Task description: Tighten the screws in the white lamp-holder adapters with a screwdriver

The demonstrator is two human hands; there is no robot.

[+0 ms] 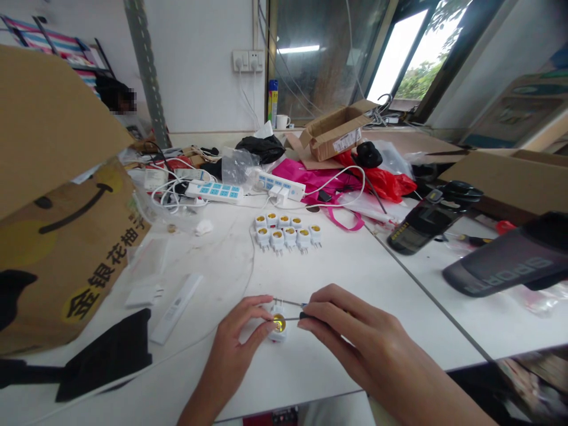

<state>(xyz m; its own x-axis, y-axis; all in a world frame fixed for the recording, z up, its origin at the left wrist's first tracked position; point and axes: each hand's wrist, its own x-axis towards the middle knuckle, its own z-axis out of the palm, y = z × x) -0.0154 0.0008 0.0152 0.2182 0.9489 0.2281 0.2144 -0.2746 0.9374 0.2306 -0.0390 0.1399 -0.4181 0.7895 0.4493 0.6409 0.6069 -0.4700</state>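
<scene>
A white plug-in lamp socket (278, 336) with a brass-coloured inside and plug pins lies on the table in front of me. My left hand (239, 331) is curled at its left side, thumb at the socket's rim and index finger by the pins. Pinched in my right hand (350, 331) are thin-shafted metal tools (290, 319) with dark grips. Two shafts point left, one across the socket's mouth and one by its pins; the tips meet my left fingertips. Farther up the table stand several similar lamp sockets (290, 235) in two rows.
A large cardboard box (106, 236) stands at left, beside a black flat-ended object (106, 355). A white strip (177, 307) lies nearby. Power strips (215, 191), cables, bags and an open carton (332, 139) crowd the back. Dark bottles (430, 219) lie tilted at right.
</scene>
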